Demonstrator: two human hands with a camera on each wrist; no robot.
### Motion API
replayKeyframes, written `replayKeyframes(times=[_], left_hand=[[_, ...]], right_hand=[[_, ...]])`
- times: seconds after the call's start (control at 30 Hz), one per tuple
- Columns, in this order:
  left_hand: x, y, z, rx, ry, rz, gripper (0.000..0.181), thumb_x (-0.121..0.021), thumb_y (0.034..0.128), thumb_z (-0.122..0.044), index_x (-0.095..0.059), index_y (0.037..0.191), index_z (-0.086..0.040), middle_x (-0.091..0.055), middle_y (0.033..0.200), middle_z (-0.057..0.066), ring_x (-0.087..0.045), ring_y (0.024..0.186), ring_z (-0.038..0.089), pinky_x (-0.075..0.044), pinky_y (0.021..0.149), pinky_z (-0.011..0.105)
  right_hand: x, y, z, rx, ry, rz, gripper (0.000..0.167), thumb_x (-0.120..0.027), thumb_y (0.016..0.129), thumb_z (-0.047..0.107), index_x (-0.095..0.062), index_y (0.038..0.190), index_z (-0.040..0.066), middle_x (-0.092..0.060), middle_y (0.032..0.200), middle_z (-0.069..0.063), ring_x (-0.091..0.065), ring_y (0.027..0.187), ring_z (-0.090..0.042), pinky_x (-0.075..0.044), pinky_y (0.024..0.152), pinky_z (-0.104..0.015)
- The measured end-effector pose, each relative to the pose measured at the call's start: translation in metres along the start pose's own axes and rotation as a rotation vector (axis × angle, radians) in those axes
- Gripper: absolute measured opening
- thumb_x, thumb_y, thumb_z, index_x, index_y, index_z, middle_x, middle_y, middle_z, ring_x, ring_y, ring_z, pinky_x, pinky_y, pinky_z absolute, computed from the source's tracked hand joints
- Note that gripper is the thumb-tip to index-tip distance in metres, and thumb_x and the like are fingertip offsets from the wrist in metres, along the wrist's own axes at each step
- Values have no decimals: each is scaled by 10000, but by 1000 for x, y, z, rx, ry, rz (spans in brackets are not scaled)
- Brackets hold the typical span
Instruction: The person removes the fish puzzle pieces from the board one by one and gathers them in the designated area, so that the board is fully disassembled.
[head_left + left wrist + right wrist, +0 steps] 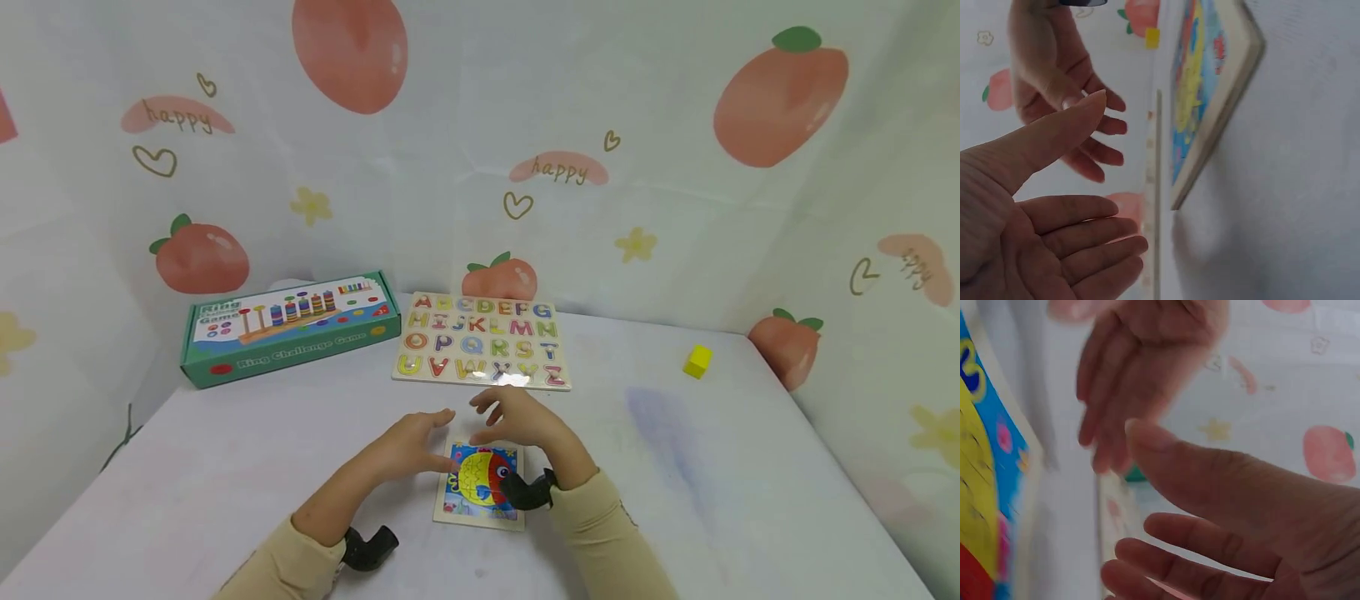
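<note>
A small square fish jigsaw puzzle (pixel 476 483) in a wooden tray lies on the white table, its yellow and red fish assembled on a blue ground. My left hand (pixel 408 446) hovers at its left edge, fingers extended and thumb apart, holding nothing. Over the far right side of the puzzle is my right hand (pixel 521 417), fingers loosely bent, also holding nothing. In the left wrist view both palms face each other beside the puzzle (pixel 1200 81). The right wrist view shows the right thumb and fingers (pixel 1210 469) spread apart, with the puzzle's corner at left.
Behind the hands lies a wooden alphabet board (pixel 480 342) with colored letters. A green Ring Challenge Game box (pixel 292 329) stands at the back left. A yellow block (pixel 698 361) sits far right. A printed cloth (pixel 450 167) hangs behind the table.
</note>
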State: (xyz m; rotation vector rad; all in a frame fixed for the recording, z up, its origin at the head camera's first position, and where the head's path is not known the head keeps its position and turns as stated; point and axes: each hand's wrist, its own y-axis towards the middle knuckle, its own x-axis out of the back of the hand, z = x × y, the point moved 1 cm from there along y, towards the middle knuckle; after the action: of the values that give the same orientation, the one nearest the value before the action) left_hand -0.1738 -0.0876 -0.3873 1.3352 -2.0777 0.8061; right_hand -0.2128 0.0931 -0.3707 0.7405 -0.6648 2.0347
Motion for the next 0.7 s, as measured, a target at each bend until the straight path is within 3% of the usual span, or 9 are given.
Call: replayKeyframes(times=[0.23, 0.7], left_hand=[[-11, 4, 7, -20, 4, -21, 820, -789, 734, -242, -383, 1407, -10, -265, 1525, 154, -156, 1432, 352, -251, 1094, 581], [-23, 7, 15, -12, 55, 42, 831, -781, 740, -243, -362, 1408, 20, -241, 1527, 186, -174, 1426, 361, -281, 1082, 567]], right_hand=[[-20, 8, -4, 8, 57, 93, 305, -762, 757, 99, -677, 1036, 12, -668, 966, -73, -572, 774, -136, -546, 712, -252], [-28, 9, -8, 12, 35, 119, 228, -747, 767, 69, -688, 983, 28, -666, 929, -62, -582, 782, -146, -557, 756, -302]])
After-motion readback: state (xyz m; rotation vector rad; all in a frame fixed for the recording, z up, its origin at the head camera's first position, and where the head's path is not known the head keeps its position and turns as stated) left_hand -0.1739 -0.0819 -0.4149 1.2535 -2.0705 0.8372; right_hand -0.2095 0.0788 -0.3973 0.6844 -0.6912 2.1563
